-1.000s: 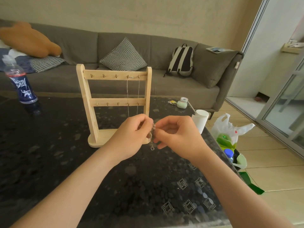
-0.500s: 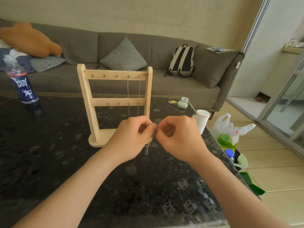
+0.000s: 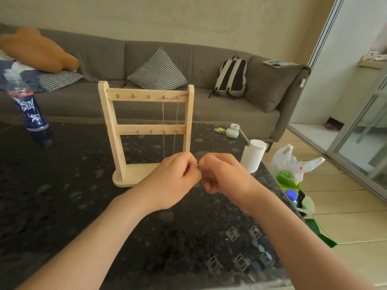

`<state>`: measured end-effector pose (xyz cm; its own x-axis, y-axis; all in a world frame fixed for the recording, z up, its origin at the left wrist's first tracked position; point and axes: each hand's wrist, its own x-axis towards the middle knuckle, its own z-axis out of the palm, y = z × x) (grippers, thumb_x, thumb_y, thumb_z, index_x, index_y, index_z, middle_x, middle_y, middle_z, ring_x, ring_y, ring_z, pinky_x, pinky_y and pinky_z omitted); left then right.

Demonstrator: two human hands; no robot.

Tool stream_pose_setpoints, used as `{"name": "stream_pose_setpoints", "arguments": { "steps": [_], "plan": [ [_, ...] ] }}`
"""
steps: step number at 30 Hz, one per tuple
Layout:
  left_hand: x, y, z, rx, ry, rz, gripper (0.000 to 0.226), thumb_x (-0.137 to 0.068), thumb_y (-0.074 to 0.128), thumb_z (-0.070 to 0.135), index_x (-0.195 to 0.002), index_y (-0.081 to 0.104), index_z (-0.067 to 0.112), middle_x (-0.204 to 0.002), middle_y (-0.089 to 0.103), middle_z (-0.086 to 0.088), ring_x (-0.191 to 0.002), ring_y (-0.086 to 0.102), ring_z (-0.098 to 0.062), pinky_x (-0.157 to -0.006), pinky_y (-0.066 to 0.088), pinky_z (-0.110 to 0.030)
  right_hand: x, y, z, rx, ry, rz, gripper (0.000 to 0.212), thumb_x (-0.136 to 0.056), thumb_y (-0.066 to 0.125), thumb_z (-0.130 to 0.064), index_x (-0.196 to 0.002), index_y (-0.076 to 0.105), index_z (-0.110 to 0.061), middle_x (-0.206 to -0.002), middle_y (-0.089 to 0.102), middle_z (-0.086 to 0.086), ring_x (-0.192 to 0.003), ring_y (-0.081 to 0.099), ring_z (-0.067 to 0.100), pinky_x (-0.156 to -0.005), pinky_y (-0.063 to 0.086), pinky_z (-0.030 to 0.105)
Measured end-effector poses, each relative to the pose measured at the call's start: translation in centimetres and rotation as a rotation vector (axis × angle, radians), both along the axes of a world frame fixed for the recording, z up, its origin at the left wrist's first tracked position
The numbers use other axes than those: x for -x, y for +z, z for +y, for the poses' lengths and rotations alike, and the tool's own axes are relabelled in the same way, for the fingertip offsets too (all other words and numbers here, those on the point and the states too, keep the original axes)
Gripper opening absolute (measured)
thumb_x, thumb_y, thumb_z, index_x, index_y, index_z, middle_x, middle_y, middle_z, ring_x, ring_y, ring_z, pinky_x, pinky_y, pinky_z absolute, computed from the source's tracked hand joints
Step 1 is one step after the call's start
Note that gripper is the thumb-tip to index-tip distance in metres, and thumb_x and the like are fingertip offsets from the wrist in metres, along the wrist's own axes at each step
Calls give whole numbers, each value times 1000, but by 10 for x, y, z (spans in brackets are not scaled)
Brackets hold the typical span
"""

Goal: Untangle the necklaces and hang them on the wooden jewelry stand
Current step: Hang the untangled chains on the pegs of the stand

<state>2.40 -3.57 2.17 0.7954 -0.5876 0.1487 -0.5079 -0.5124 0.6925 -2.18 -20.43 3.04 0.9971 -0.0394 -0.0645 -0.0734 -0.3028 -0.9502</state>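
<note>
Since half a second ago the loose end of chain that dangled below the knuckles has gone out of sight, and both hands have drawn tighter together. Now the left hand (image 3: 173,181) and right hand (image 3: 226,176) meet almost knuckle to knuckle above the dark worktop (image 3: 62,195). The fingers (image 3: 189,164) of each are curled in and pinch a small bright bit of the necklace (image 3: 199,165) between them. The rest of it is hidden inside the hands, so its long axis cannot be told. Just beyond the hands the wooden jewelry stand (image 3: 109,126) is upright, its base partly hidden by the left one. One hung chain (image 3: 163,122) already drops in two strands from the two rightmost hooks of the upper bar, past the lower bar, down behind the left hand. Three upper hooks to its left are free, up and left of the pinch, so I judge the left hand the nearer for the lift once the knot is out. At the worktop's right edge stands a white paper cup (image 3: 252,158), its inside not visible. On the floor a white plastic bag (image 3: 293,162) holds something green, with a blue-capped bottle (image 3: 291,195) near it.
</note>
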Motion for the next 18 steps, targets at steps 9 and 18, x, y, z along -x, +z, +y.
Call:
{"name": "stream_pose_setpoints", "arguments": {
  "steps": [9,18],
  "plan": [
    [-4,4,7,254,121,-106,6,-92,76,29,-88,79,32,-84,74,17,-88,70,-5,-81,59,-28,-5,-6,2,-142,11,-13,19,-104,46,-21,-89,56,-14,-75,40,3,-68,40,19,-61,35,32],
    [-2,8,1,331,174,342,33,-110,49,40,-106,73,18,-107,72,-8,-107,68,-20,-95,54,-37,-6,-6,-3,-196,93,-73,22,-110,54,-21,-90,61,-15,-71,45,-1,-66,41,19,-59,38,25]
  ]
}}
